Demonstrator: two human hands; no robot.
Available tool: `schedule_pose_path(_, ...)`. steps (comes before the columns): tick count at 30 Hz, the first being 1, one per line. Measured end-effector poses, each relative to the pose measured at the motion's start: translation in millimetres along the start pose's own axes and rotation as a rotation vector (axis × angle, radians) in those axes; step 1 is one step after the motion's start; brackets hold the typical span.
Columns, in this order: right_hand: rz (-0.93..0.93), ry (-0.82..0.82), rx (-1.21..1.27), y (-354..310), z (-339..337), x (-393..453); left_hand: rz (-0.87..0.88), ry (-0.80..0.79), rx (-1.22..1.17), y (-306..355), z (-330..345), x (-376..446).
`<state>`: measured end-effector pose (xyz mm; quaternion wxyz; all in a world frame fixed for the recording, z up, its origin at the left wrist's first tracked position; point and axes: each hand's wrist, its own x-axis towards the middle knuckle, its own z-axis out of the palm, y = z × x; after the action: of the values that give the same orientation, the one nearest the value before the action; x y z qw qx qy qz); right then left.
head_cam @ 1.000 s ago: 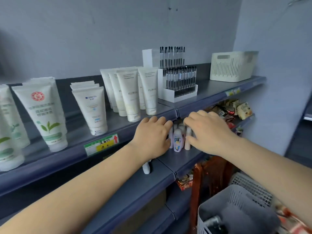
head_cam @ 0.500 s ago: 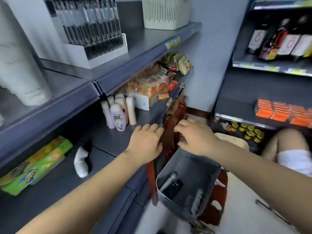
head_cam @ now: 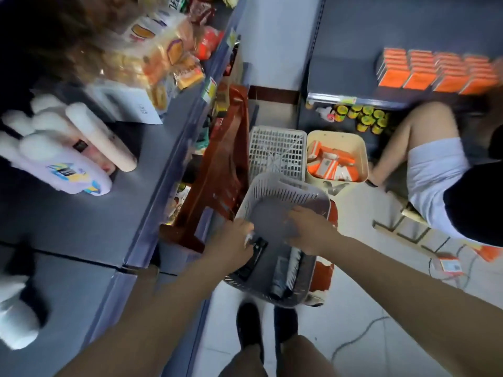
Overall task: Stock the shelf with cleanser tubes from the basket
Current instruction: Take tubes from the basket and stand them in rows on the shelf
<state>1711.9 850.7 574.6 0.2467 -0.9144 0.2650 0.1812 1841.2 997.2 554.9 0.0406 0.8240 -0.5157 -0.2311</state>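
A grey slotted basket sits on a red-brown stool beside the shelf. Both my hands are down inside it. My left hand curls round a dark cleanser tube whose pale tip pokes out by the fingers. My right hand reaches in over two more dark tubes lying at the basket's near end; its fingertips are hidden, so its grip is unclear. The grey shelf board runs along the left, with white and pink bottles standing on it.
A white crate and a cream bin of orange boxes stand on the floor behind the basket. A person crouches at the right. Orange boxes fill the far shelf. My feet are below the basket.
My view has swung down from the shelf to the floor. Both hands left the bottles on the shelf and dropped into the grey basket, where the left one took hold of a tube.
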Motion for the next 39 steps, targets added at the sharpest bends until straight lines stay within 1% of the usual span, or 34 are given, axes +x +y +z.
schedule_pose_path(4, 0.161, -0.109, 0.162, 31, 51, 27, -0.102, -0.138, -0.088, -7, 50, 28)
schedule_pose_path(8, 0.254, -0.247, 0.221, 59, 116, 53, -0.226, -0.296, -0.173, -18, 108, 51)
schedule_pose_path(12, 0.251, -0.348, 0.204, 81, 171, 85, -0.323, -0.314, -0.17, -33, 156, 72)
schedule_pose_path(16, 0.247, -0.444, 0.208, 95, 222, 116, -0.387, -0.298, -0.248, -50, 208, 97)
schedule_pose_path(17, 0.255, -0.439, 0.194, 97, 232, 122, -0.405, -0.276, -0.25, -53, 220, 102)
schedule_pose_path(19, 0.3, -0.379, 0.246, 102, 248, 135, -0.479, -0.261, -0.256, -58, 238, 113)
schedule_pose_path(22, 0.333, -0.34, 0.295, 100, 259, 153, -0.578, -0.173, -0.418, -71, 265, 128)
schedule_pose_path(24, 0.285, -0.234, 0.34, 99, 264, 166, -0.567, -0.138, -0.493, -80, 279, 135)
schedule_pose_path(25, 0.229, -0.179, 0.344, 100, 270, 173, -0.549, -0.14, -0.501, -83, 283, 136)
schedule_pose_path(26, 0.162, -0.151, 0.301, 102, 275, 178, -0.527, -0.153, -0.484, -84, 284, 137)
schedule_pose_path(29, -0.083, -0.115, -0.013, 106, 280, 190, -0.497, -0.182, -0.464, -90, 287, 139)
schedule_pose_path(31, -0.152, -0.105, -0.184, 109, 280, 192, -0.489, -0.207, -0.527, -94, 291, 139)
schedule_pose_path(34, -0.14, -0.112, -0.308, 108, 276, 191, -0.517, -0.3, -0.564, -99, 298, 139)
schedule_pose_path(36, -0.124, -0.108, -0.353, 108, 272, 190, -0.599, -0.339, -0.617, -99, 302, 138)
schedule_pose_path(39, -0.07, -0.113, -0.401, 113, 264, 193, -0.718, -0.457, -0.609, -104, 311, 137)
